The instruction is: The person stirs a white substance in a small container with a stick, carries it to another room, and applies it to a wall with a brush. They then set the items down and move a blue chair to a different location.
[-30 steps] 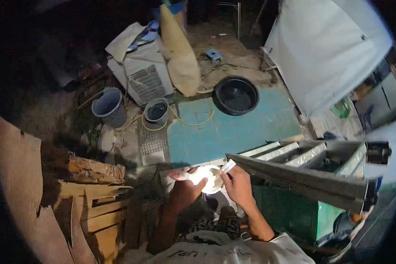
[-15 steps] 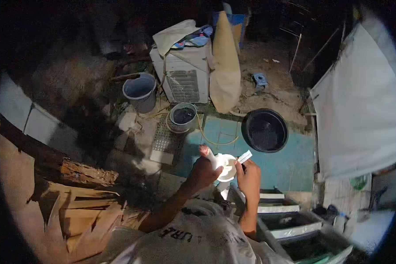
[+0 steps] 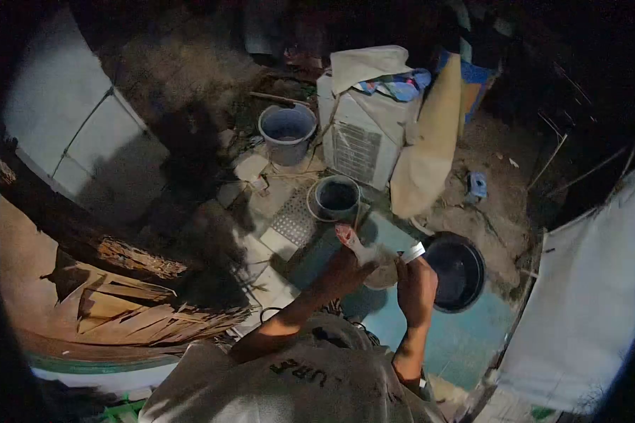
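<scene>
My left hand (image 3: 346, 273) is closed around a whitish, see-through pouch-like thing (image 3: 360, 248) with a reddish upper end; its exact kind I cannot make out. Between my hands is a pale round bowl or cup (image 3: 382, 276), dim and blurred, with my left thumb at its near side. The fingers of my right hand (image 3: 418, 285) are closed at the bowl's right edge. A short flat white strip (image 3: 413, 252) sticks out above them, its lower end hidden in the grip.
Ahead stand a grey bucket (image 3: 287, 151), a smaller bucket (image 3: 337, 204) and a white box-like appliance (image 3: 363, 144) topped with cloths. A black basin (image 3: 473, 268) rests on blue-green flooring (image 3: 402, 338). White sheeting (image 3: 578, 296) hangs right; a wooden beam (image 3: 85, 225) runs left.
My view has swung left, so the surroundings shift rightward. The bowl, brightly lit before, is now dim. Both hands keep their hold, and the white strip still sticks out of my right hand.
</scene>
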The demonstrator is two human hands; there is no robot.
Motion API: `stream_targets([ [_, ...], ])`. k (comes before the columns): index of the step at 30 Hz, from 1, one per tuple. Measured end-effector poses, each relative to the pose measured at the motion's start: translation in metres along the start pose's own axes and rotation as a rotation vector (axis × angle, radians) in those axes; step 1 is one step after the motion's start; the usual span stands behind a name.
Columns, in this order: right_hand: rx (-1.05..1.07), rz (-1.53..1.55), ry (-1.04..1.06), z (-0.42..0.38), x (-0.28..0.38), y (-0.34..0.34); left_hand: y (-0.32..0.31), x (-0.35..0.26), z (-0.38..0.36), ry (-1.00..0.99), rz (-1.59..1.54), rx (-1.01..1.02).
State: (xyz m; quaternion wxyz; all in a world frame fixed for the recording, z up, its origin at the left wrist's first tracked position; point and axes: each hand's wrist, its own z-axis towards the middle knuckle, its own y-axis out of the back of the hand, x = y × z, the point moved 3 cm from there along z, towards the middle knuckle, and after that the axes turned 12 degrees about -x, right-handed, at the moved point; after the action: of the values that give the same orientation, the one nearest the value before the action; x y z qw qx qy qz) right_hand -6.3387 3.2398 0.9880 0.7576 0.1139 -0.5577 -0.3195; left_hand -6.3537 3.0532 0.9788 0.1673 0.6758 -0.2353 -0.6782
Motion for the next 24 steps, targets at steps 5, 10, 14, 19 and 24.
stream_targets([
  [5, 0.088, -0.081, 0.237, 0.049, 0.006, -0.051, 0.028, 0.032, 0.039, 0.024, 0.134, -0.029],
  [10, 0.217, 0.031, 0.168, 0.098, 0.018, -0.107, 0.07, 0.06, 0.08, 0.15, 0.336, 0.01],
  [14, 0.196, -0.143, 0.532, 0.132, 0.011, -0.156, 0.087, 0.109, 0.114, 0.098, 0.299, 0.06],
  [19, 0.086, -0.006, 0.2, 0.181, 0.018, -0.16, 0.096, 0.109, 0.181, -0.23, 0.31, 0.147],
  [24, -0.143, 0.033, -0.12, 0.199, -0.018, -0.113, 0.049, 0.059, 0.252, -0.229, -0.004, 0.194],
])
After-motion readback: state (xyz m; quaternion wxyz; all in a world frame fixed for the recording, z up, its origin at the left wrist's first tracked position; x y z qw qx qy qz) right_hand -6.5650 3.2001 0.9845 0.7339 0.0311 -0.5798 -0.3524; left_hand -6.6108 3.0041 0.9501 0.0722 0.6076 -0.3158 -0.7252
